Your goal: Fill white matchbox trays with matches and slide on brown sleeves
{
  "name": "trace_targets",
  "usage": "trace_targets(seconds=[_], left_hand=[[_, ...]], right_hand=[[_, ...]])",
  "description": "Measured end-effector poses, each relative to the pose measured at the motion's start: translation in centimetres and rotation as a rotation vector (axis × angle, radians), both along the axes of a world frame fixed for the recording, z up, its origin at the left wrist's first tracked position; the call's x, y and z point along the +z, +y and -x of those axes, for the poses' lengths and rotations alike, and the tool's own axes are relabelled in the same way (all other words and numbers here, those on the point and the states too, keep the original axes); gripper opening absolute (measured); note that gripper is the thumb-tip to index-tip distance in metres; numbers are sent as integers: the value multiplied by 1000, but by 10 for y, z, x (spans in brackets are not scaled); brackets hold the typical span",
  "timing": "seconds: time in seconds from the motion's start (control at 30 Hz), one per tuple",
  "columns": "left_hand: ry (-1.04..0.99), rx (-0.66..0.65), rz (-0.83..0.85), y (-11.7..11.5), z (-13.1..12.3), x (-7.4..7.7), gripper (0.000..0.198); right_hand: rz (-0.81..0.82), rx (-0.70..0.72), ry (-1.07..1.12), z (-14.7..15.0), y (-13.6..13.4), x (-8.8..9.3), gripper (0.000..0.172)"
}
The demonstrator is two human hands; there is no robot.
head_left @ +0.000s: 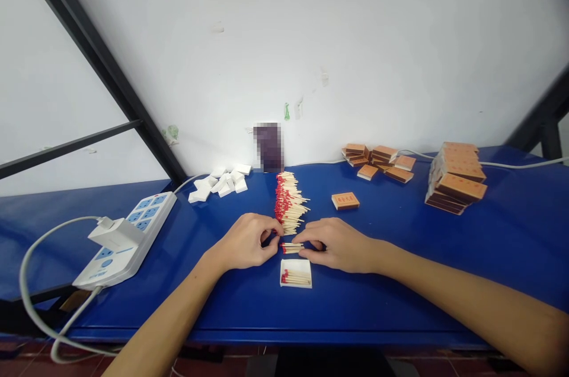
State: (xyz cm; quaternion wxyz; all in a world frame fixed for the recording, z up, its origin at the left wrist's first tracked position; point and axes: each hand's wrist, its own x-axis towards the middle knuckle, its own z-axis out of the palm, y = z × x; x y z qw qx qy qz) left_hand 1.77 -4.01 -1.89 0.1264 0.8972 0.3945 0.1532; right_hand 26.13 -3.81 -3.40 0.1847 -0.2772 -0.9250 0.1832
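A small row of matchsticks (292,248) with red heads to the left lies between my hands. My left hand (249,240) is curled into a pinch beside the heads; whether anything is between its fingertips is hidden. At the pale ends, the thumb and fingers of my right hand (335,245) close around the small row. Directly below sits an open white matchbox tray (296,262), with several matchsticks lying in it, heads to the left. Beyond my hands stretches a long pile of loose matchsticks (290,202), its red heads also on the left.
White matchbox trays (222,182) are heaped at the back left. One orange matchbox (345,201) lies right of the pile, with several more matchboxes (377,160) behind. Matchboxes are stacked (460,178) farther right. A power strip (128,246) with cables occupies the left.
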Motion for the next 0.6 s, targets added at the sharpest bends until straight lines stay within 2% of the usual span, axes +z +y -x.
trace_targets(seconds=[0.13,0.6], left_hand=[[24,30,-47,2,0,2,14],[48,23,-10,3,1,1,11]], right_hand=[[14,6,-2,-1,0,0,25],[16,-4,-2,0,-1,1,25]])
